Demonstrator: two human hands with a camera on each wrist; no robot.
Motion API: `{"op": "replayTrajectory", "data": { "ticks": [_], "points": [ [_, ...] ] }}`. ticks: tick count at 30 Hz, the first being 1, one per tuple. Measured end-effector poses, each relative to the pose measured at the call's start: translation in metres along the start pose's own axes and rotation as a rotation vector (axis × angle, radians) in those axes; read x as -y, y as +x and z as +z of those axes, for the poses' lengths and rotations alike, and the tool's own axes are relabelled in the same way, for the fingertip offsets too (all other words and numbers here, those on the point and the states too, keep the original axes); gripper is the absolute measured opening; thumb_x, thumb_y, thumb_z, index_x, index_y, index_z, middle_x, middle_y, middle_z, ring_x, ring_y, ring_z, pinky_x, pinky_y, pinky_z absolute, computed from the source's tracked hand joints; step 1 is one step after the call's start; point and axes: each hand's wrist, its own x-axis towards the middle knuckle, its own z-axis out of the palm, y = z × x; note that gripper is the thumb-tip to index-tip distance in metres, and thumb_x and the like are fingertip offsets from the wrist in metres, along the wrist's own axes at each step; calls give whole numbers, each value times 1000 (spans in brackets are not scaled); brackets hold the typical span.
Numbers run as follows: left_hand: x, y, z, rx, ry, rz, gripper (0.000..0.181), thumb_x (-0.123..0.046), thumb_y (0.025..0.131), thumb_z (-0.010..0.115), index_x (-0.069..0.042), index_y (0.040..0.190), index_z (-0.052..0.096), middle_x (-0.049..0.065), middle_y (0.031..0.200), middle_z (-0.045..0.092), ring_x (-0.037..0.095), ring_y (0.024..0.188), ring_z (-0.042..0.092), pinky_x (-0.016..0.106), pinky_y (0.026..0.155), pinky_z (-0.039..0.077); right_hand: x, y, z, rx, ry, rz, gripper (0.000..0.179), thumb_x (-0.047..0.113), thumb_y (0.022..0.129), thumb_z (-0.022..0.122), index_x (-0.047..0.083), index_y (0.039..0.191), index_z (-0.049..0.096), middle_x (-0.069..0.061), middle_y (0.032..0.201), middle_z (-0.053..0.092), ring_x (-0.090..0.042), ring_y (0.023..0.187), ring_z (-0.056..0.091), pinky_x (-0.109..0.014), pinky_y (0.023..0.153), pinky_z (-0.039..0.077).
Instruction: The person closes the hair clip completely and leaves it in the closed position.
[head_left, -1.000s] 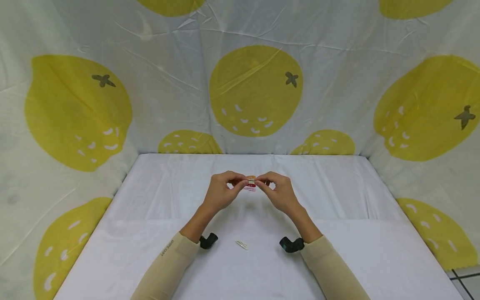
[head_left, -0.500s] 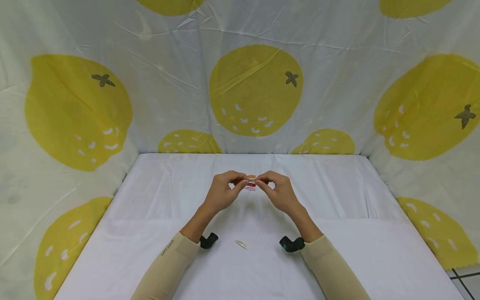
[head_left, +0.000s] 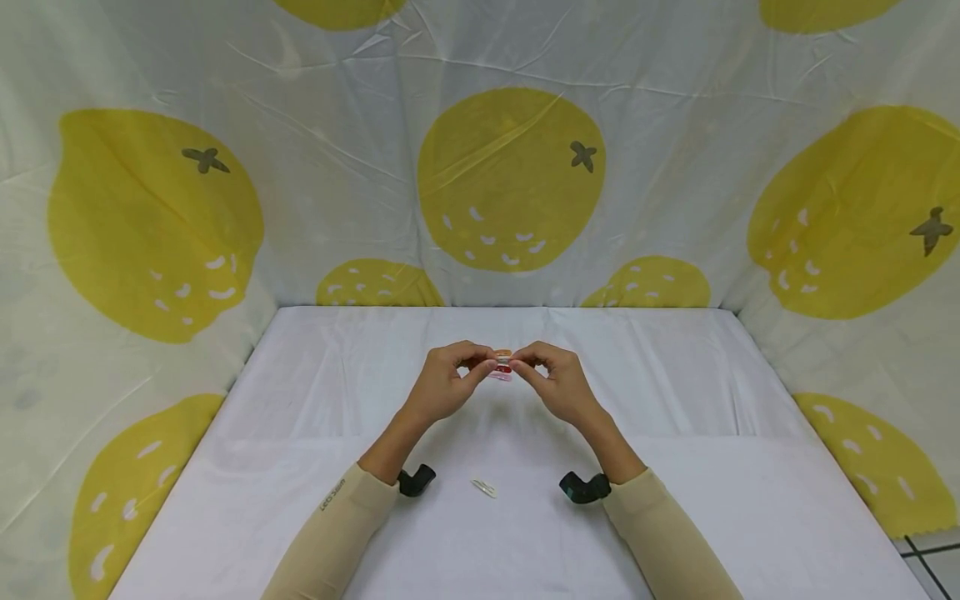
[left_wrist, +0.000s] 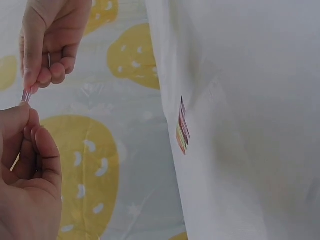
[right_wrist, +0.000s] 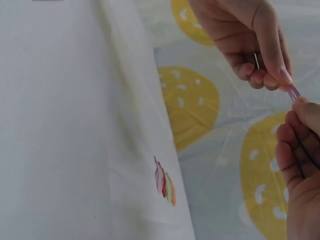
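Note:
My left hand (head_left: 442,383) and right hand (head_left: 561,383) meet over the far middle of the table. Between their thumbs and fingers they pinch a small pinkish-purple hair clip (left_wrist: 26,95), one end in each hand. Fingertips cover most of it; the right wrist view also shows the short stretch of clip (right_wrist: 294,92) between them. Behind and below the hands, several colourful hair clips (left_wrist: 183,127) lie side by side on the cloth. From the head view I make out an orange clip (head_left: 503,352), a red clip (head_left: 502,369) and a pink clip (head_left: 500,377) there.
A whitish hair clip (head_left: 483,488) lies on the white-covered table (head_left: 675,517), nearer to me and between my forearms. Black wrist cameras (head_left: 585,488) stick inward from both sleeves. A lemon-print curtain (head_left: 660,192) encloses the table's back and sides.

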Motion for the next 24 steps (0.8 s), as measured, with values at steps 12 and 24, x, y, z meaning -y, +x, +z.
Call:
{"op": "replayTrajectory", "data": {
  "ticks": [12,24],
  "points": [
    [-4,1,0,30,-68,-74,10,-13,97,72,-6,103,77,8,105,77,13,87,69,26,77,56,3,0,-2,54,127,93,10,8,99,69,4,104,76,-17,101,77,-11,94,67,-28,86,55],
    [3,0,-4,40,-63,-197,14,-36,92,79,-23,97,80,-5,95,77,14,84,70,34,77,59,26,-1,-6,-23,125,120,8,6,94,74,1,100,79,-14,94,78,-8,85,63,-23,78,53]
  ]
}}
